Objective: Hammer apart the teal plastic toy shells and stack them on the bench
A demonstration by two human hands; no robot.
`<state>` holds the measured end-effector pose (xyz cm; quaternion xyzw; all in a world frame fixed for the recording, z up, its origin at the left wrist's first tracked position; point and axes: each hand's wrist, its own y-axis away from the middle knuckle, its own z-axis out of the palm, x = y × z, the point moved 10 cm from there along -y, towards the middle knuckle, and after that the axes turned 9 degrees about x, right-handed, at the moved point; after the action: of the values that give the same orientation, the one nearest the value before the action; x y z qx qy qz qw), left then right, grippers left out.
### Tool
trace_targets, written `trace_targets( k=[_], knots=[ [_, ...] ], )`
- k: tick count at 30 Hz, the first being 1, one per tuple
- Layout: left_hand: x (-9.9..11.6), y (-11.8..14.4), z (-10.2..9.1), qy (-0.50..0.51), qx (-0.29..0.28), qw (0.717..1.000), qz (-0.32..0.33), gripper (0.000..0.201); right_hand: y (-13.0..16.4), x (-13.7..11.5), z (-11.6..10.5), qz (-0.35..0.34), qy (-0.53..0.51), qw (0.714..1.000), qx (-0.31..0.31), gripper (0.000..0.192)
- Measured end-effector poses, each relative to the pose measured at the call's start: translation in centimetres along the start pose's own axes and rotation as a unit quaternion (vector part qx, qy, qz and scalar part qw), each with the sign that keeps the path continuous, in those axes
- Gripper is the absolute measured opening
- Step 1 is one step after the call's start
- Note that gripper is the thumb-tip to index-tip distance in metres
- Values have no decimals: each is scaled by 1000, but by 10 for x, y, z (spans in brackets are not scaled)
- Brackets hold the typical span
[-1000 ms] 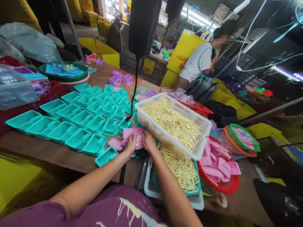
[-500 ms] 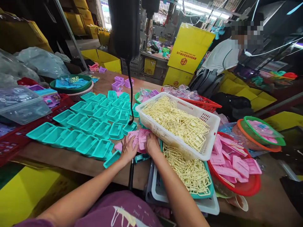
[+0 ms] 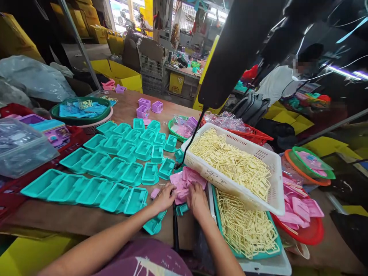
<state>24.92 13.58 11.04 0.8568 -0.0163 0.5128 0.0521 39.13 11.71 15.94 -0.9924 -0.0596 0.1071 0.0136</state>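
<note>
1. Left hand (image 3: 164, 198) and right hand (image 3: 197, 199) meet at lower centre of the frame, both on the pink parts (image 3: 186, 182). Left fingers are curled and pinching the near edge of one pink piece; right hand is closed over the stack from the other side. Looks like a two-hand grip, so one piece can be worked against the other.
2. Pink parts: flat, thin moulded panels, matte pink, small loose pile lying on the bench (image 3: 86, 220) just in front of the white basket (image 3: 276, 180). One small pink bit (image 3: 155, 193) sits apart, left of the left hand.
3. A teal piece (image 3: 181, 209) lies on the bench edge between the wrists; another teal tray (image 3: 153, 225) overhangs the edge below the left forearm.
4. Teal trays (image 3: 115, 168) fill centre-left in neat rows, open side up, edges touching. My read: laid out that way so each is reachable in turn.
5. White basket, right of centre, is tilted, propped over a lower tray (image 3: 276, 249); both hold cream sprue frames (image 3: 232, 161). The tilt puts the contents toward the hands.
6. Red basket (image 3: 313, 234), lower right, holds more pink panels.
7. Black hanging tool (image 3: 238, 53) with cord drops from top centre towards the pile.
8. Another person (image 3: 276, 82) stands at upper right, well apart.
</note>
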Motion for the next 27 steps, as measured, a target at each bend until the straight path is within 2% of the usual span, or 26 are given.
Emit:
trace_targets(
  k=[4, 6, 8, 10, 12, 13, 14, 16, 17, 19, 21, 24, 27],
  knots=[
    [3, -1, -30, 6, -54, 998, 31, 26, 15, -40, -16, -34, -107, 993, -38, 29],
    [15, -2, -37, 12, -81, 995, 50, 27, 18, -59, -42, -68, -164, 983, -52, 23],
    [32, -1, -41, 22, -106, 992, 62, 28, 14, -65, -87, -96, -218, 971, -17, 21],
    [53, -1, -43, 38, -126, 989, 68, 30, 1, -45, -145, -84, -249, 962, 81, 21],
    [76, -1, -44, 61, -140, 986, 73, 29, -12, 0, -197, -14, -220, 954, 203, 21],
    [88, -1, -43, 75, -144, 984, 76, 28, -17, 27, -213, 35, -191, 951, 242, 21],
    [101, -1, -42, 92, -150, 981, 77, 27, -23, 53, -221, 85, -168, 949, 253, 22],
    [125, -2, -40, 132, -157, 975, 81, 24, -35, 98, -218, 169, -174, 944, 223, 15],
    [137, -3, -39, 153, -158, 972, 84, 23, -39, 115, -212, 193, -192, 940, 203, 10],
    [160, -8, -37, 190, -153, 965, 94, 22, -44, 136, -204, 208, -240, 930, 185, 17],
    [181, -16, -32, 232, -150, 956, 100, 23, -43, 146, -205, 204, -293, 915, 188, 21],
    [209, -37, -22, 309, -129, 938, 87, 26, -35, 148, -212, 194, -394, 879, 184, 29],
    [231, -60, 5, 381, -130, 915, 29, 35, -34, 136, -218, 178, -473, 844, 180, 39]
  ],
)
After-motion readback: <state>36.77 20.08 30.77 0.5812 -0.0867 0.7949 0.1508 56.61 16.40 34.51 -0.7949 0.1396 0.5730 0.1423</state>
